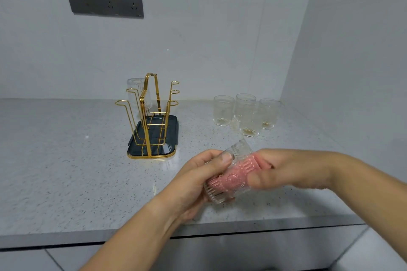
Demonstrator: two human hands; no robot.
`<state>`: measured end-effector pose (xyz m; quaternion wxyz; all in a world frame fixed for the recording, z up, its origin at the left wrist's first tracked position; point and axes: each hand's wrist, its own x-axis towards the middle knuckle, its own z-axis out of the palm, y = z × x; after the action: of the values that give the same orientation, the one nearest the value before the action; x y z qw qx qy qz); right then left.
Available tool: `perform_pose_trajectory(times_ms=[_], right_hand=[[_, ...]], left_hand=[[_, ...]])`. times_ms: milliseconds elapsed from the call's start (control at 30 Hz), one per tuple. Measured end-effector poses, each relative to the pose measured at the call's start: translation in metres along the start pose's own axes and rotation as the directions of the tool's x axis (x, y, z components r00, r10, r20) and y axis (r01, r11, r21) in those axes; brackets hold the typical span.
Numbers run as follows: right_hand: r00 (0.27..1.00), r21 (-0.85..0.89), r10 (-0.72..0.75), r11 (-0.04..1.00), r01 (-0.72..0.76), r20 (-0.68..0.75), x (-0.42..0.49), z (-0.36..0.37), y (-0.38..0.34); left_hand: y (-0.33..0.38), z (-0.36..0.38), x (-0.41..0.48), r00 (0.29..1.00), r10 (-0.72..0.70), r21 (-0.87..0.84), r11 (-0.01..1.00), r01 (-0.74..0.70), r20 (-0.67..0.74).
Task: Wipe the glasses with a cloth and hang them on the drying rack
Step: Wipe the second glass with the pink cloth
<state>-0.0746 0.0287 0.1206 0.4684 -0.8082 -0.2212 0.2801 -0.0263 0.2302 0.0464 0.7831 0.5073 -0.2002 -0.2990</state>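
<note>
My left hand (198,174) grips a clear ribbed glass (236,156) that lies tilted above the counter's front edge. A pink cloth (233,179) is stuffed inside it and shows through the wall. My right hand (286,169) holds the cloth at the glass's mouth, fingers partly inside and blurred. The gold wire drying rack (152,114) on its dark tray (171,126) stands to the left, with one glass (137,88) hanging upside down on a back peg. Several more glasses (223,110) stand upright at the back right.
The speckled grey counter (66,160) runs to a white wall with a grey socket panel (104,0). A side wall closes the right end behind the glasses. The counter's front edge (88,235) lies just below my hands.
</note>
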Motion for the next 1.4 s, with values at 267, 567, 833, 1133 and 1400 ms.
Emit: perform_pose_trajectory(times_ms=[267, 567, 833, 1133, 1400], right_hand=[[0.969, -0.452, -0.074, 0.891, -0.041, -0.236, 0.003, 0.038, 0.013], [0.919, 0.188, -0.018, 0.977, 0.099, -0.394, 0.009, 0.040, 0.026], [0.939, -0.148, -0.058, 0.989, 0.007, -0.339, 0.003, 0.042, 0.024], [0.853, 0.401, 0.039, 0.893, 0.204, -0.521, 0.008, 0.038, 0.025], [0.869, 0.076, -0.073, 0.989, 0.126, -0.490, 0.008, 0.049, 0.020]], left_hand=[[0.003, -0.001, 0.000, 0.977, -0.215, -0.096, 0.972, 0.215, 0.014], [-0.005, 0.011, 0.000, 0.963, 0.193, 0.273, 0.952, -0.138, -0.186], [0.007, 0.008, 0.002, 0.947, -0.319, -0.100, 0.944, 0.314, -0.043], [-0.012, 0.012, 0.000, 0.971, 0.191, 0.320, 0.938, -0.137, -0.144], [-0.004, 0.023, 0.005, 0.951, 0.024, 0.078, 0.997, 0.000, -0.308]])
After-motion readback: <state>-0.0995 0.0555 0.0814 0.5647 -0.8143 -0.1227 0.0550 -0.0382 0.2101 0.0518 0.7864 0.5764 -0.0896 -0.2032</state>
